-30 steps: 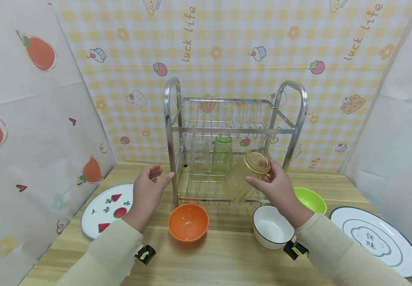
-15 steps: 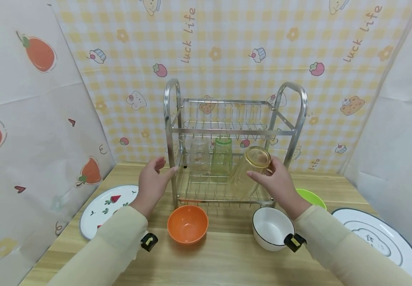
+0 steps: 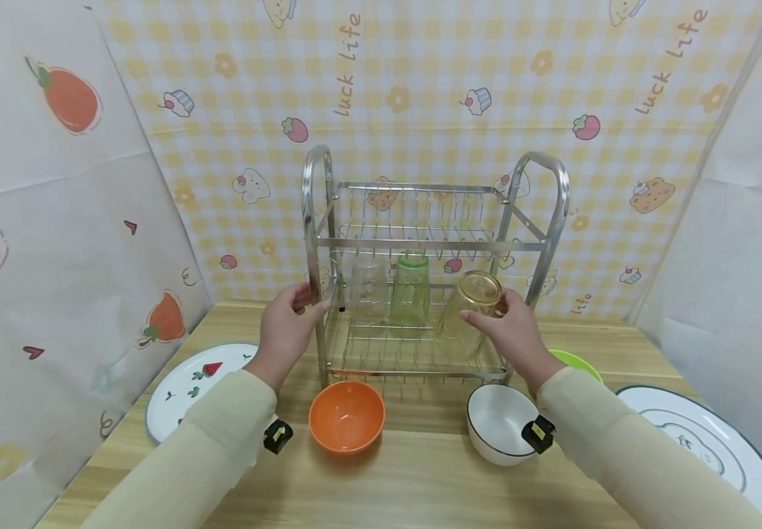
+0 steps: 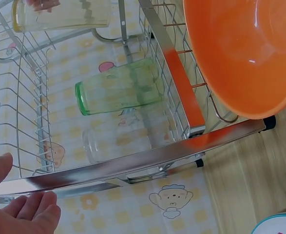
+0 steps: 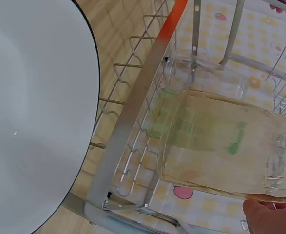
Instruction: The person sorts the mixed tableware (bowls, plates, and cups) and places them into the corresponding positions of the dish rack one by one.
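Note:
My right hand (image 3: 516, 334) grips an amber drinking glass (image 3: 463, 323) near its base. The glass is upside down and slightly tilted, mouth low over the lower tier of the metal dish rack (image 3: 433, 242). In the right wrist view the amber glass (image 5: 220, 146) covers part of a green glass (image 5: 164, 112). Upside down on that tier stand the green glass (image 3: 411, 290) and a clear glass (image 3: 368, 290). My left hand (image 3: 284, 330) is at the rack's left post, thumb and fingers on either side with fingers loosely bent. Whether it touches the post, I cannot tell.
In front of the rack stand an orange bowl (image 3: 347, 417) and a white bowl (image 3: 502, 422). A green bowl (image 3: 579, 361) is partly behind my right arm. Plates lie at both sides, one with watermelon prints (image 3: 205, 367) and one with a dark rim (image 3: 738, 441).
The amber glass has swung more upright and shifted slightly right and further into the rack's lower tier. My left hand has moved right, up to the rack's left post.

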`<state>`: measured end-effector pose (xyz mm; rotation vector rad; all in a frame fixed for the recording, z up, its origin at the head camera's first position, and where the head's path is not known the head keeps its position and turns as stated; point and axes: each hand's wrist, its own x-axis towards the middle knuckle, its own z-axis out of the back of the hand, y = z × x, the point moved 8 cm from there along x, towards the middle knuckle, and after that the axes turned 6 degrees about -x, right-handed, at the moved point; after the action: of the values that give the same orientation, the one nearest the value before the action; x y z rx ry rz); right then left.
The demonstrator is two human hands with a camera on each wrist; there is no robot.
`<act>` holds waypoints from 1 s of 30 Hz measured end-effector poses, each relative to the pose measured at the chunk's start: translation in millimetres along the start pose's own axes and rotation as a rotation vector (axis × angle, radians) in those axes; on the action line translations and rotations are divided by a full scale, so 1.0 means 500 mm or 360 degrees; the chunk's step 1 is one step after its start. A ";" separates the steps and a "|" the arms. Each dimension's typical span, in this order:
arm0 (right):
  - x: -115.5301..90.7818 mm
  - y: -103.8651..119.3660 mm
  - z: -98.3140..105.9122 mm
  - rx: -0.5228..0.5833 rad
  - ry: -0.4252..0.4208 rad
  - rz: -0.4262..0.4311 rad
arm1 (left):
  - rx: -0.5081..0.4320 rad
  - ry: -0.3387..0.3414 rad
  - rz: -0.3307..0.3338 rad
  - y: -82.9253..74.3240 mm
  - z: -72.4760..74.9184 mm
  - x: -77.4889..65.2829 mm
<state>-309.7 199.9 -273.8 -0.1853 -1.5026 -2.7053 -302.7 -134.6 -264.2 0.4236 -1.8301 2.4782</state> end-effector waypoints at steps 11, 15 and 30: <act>0.027 -0.022 -0.022 -0.0082 0.0001 0.0025 | 0.0024 -0.0014 0.0007 -0.001 -0.004 0.009; 0.031 -0.032 -0.032 -0.0115 0.0017 -0.0015 | 0.0074 -0.0023 -0.0015 -0.002 -0.006 0.014; 0.043 -0.058 -0.051 -0.0082 0.0050 -0.0069 | 0.0119 -0.0036 -0.0050 0.000 -0.007 0.021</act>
<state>-336.0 194.0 -309.0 -0.1123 -1.4464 -2.7687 -313.3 -132.5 -262.7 0.4815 -1.7286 2.5378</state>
